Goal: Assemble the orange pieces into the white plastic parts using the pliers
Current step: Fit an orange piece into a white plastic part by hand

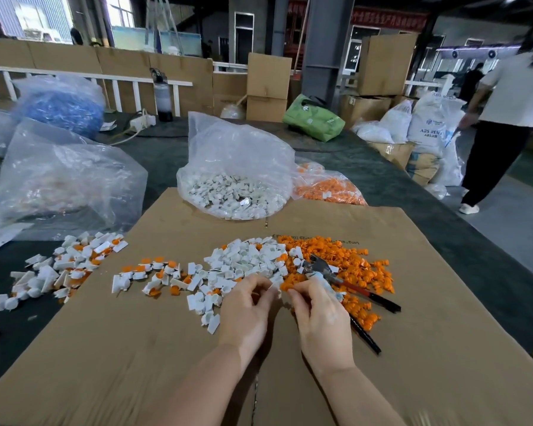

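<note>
I see a white plastic part point(274, 289) pinched in my left hand point(247, 305), fingers curled round it, over the middle of the cardboard sheet point(136, 348); my right hand point(317, 312) pinches an orange piece point(290, 287) just beside it, and seems also to hold the pliers point(336, 281), whose handles trail toward the sheet's right edge; I judge the small piece could slip while seating, since that hand is crowded; dropped, it would vanish among the loose orange pile point(351, 265) and white pile point(246, 262); finished ones point(68, 262) lie off the left edge.
</note>
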